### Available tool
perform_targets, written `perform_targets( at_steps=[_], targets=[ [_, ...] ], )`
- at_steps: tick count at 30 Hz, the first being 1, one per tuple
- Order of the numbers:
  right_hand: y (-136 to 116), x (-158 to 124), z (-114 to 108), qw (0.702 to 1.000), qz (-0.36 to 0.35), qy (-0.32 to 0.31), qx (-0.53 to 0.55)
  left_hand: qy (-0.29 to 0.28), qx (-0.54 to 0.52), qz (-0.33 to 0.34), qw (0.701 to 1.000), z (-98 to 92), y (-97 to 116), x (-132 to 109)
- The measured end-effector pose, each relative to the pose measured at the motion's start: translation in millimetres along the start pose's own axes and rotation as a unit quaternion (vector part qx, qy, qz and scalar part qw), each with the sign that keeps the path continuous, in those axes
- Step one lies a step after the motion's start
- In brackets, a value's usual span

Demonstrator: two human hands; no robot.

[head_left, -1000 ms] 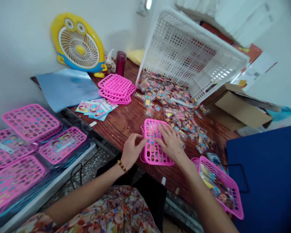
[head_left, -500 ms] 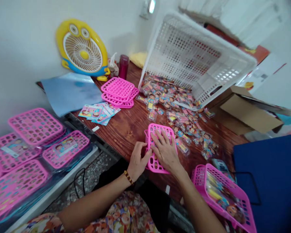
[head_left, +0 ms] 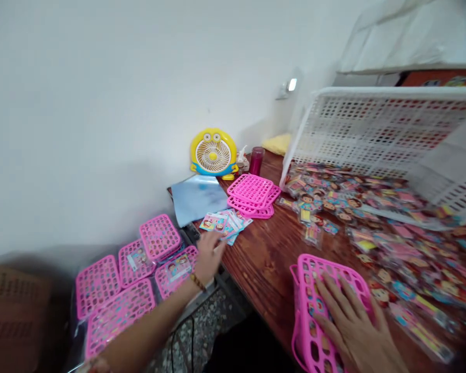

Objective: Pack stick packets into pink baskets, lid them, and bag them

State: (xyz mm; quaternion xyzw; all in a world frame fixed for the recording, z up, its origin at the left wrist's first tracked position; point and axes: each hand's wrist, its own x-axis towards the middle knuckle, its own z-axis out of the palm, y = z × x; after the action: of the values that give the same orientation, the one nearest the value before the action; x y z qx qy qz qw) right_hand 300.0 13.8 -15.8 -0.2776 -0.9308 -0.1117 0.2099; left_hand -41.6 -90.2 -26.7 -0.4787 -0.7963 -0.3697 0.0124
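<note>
My right hand (head_left: 351,321) lies flat, fingers spread, on the lid of a pink plastic basket (head_left: 314,280) at the near edge of the wooden table (head_left: 267,248). My left hand (head_left: 209,256), with a bead bracelet at the wrist, reaches out to the left, its fingertips at a fan of printed cards (head_left: 225,224) near the table's left edge. The hand is blurred and its fingers look loosely apart. Many small wrapped cartoon items (head_left: 373,212) are strewn over the table to the right.
A tipped white crate (head_left: 384,129) stands behind the strewn items. A stack of pink lids (head_left: 252,194), a blue sheet (head_left: 200,199), a yellow fan (head_left: 213,153) and a maroon bottle (head_left: 256,160) sit at the back. Packed pink baskets (head_left: 132,274) lie on a lower surface at left.
My head turned left and up, shifting the scene right. My left hand left the pink basket and moved out left to the cards. My right hand stays flat on the basket.
</note>
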Motion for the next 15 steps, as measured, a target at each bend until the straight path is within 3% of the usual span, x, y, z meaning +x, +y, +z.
perform_targets(
  at_steps=[4, 7, 10, 15],
  targets=[
    [2.8, -8.7, 11.5, 1.0, -0.007, 0.012, 0.012, -0.008, 0.103, -0.056, 0.993, -27.3, -80.5, 99.0],
    [4.2, -10.7, 18.0, 1.0, 0.013, 0.016, 0.014, -0.064, 0.161, -0.059, 0.983, -36.7, -111.9, 138.9],
    [0.1, -6.2, 6.0, 1.0, 0.013, -0.013, 0.012, -0.113, 0.199, -0.057, 0.972, -39.2, -117.1, 146.3],
    [-9.7, 11.1, -26.5, 0.988, 0.053, -0.146, -0.003, -0.157, 0.209, -0.033, 0.965, -44.9, -105.5, 149.3]
  ],
)
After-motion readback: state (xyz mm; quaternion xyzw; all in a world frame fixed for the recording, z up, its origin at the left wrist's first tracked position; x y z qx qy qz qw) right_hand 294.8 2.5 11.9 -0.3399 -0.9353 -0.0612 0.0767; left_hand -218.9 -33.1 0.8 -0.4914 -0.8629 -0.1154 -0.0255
